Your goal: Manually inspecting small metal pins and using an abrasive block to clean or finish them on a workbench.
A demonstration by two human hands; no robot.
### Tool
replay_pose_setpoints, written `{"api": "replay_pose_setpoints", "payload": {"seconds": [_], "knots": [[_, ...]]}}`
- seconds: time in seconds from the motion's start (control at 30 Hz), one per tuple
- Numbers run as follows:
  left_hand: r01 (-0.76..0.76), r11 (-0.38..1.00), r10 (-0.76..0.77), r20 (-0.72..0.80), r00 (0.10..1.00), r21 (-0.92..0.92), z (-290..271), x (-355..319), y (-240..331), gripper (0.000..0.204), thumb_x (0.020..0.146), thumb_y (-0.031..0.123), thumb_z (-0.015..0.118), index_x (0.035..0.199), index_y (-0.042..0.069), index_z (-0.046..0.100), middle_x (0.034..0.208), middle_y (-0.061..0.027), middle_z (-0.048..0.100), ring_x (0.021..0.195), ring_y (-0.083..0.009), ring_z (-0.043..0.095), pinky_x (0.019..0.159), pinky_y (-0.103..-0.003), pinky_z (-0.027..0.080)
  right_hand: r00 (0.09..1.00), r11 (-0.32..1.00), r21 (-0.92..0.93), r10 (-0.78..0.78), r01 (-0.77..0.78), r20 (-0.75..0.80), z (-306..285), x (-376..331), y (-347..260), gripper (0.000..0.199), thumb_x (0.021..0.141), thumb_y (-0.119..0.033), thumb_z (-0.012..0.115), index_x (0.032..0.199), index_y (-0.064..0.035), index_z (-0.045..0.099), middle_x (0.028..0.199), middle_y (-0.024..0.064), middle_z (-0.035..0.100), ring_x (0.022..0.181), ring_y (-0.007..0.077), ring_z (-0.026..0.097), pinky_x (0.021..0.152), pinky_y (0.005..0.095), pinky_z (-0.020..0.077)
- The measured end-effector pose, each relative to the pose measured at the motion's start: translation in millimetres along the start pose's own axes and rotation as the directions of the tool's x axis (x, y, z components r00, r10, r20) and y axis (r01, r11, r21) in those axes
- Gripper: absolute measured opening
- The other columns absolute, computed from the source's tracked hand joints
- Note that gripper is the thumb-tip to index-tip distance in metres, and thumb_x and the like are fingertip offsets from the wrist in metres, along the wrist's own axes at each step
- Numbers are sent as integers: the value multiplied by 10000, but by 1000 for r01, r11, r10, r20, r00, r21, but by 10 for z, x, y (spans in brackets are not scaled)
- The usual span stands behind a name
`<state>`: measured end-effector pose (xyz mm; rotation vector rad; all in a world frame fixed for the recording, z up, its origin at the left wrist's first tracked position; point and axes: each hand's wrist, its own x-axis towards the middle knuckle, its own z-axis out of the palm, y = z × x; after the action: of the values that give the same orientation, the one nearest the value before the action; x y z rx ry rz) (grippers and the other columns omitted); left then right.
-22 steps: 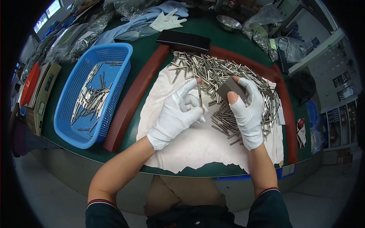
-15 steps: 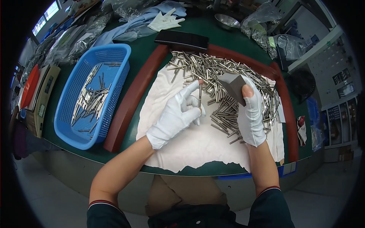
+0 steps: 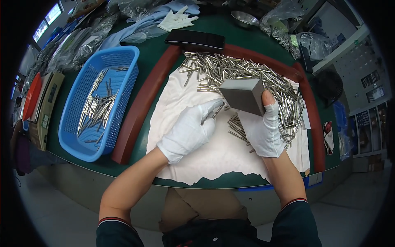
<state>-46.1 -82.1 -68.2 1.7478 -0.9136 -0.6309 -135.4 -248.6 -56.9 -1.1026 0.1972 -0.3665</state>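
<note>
My left hand (image 3: 187, 131), in a white glove with bare fingertips, pinches a thin metal pin (image 3: 218, 110) above the pale cloth (image 3: 205, 164). The pin slants up toward the right, and the fingers hide part of it. My right hand (image 3: 265, 133), gloved the same way, grips a grey block (image 3: 243, 98) that looks like a sanding sponge, its thumb on the right end. The block's dark broad face is turned toward me, close to the pin; I cannot tell if they touch. Behind and right of both hands lies a heap of similar pins (image 3: 236, 68).
Dark red rails (image 3: 138, 109) border the cloth. At the left stands a blue perforated basket (image 3: 68, 142) with several pins, beside a scale (image 3: 47, 111). Beyond the rail are a black phone-like slab (image 3: 195, 39), a white glove (image 3: 177, 18) and a metal bowl (image 3: 245, 18).
The block has swung left and tipped, its broad face turned toward me. My left hand has lowered the pin from upright to a slant, its fingers curled more.
</note>
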Motion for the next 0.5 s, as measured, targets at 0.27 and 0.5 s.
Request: {"api": "replay_pose_setpoints", "payload": {"seconds": [0.27, 0.5], "knots": [[70, 965, -106, -132, 986, -252, 22, 19, 38, 271, 865, 52, 496, 1111, -40, 564, 682, -20, 577, 576, -69, 508, 539, -240, 438, 996, 1000, 22, 19, -22, 91, -31, 29, 19, 554, 866, -510, 600, 1191, -64, 552, 1169, 99, 590, 1111, 230, 553, 1006, 395, 404], [135, 909, -195, -115, 974, -394, -112, 14, 63, 167, 872, 87, 546, 983, -20, 610, 708, -49, 628, 577, -74, 573, 486, -209, 433, 997, 996, 76, 33, -38, 65, -32, 37, 30, 555, 875, -528, 583, 1198, -78, 549, 1149, 101, 602, 1074, 230, 567, 913, 410, 457]]}}
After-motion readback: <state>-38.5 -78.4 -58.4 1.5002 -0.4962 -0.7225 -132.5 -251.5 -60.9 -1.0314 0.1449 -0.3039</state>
